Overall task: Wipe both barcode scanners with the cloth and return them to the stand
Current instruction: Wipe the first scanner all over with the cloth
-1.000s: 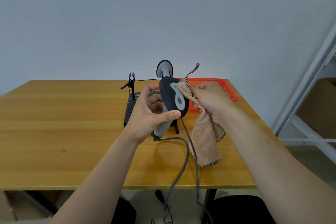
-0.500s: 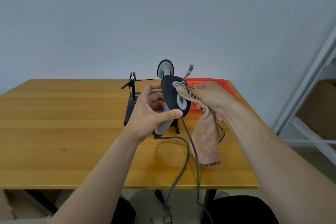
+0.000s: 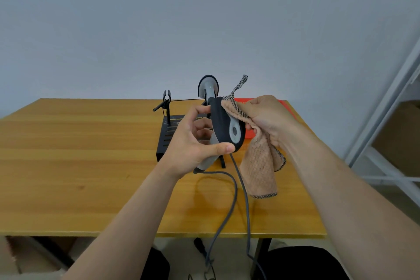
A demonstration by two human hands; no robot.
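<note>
Peach terry cloth (image 3: 259, 166) is bunched under my right fingers (image 3: 254, 107), which curl round it and press one fold against the top of the scanner (image 3: 225, 125), on its dark head. The rest hangs loose below my right hand (image 3: 270, 120), clear of the table (image 3: 68, 154). My left fingers (image 3: 200, 110) wrap the grey handle from behind, thumb across the front just under the head. That way my left hand (image 3: 188, 143) holds the scanner upright in the air and braces it against the rubbing.

Its cable (image 3: 234, 188) leaves the handle's base, loops over the wood and drops past the front edge, slack enough not to tug.

Behind my hands the black stand (image 3: 168, 134) sits on the table. Its left clip (image 3: 167, 99) is empty, which I judge is where this scanner goes back. The second scanner (image 3: 208, 85) stands in the right holder; whether it has been wiped I cannot tell. An orange basket (image 3: 287, 105) lies behind my right hand.
</note>
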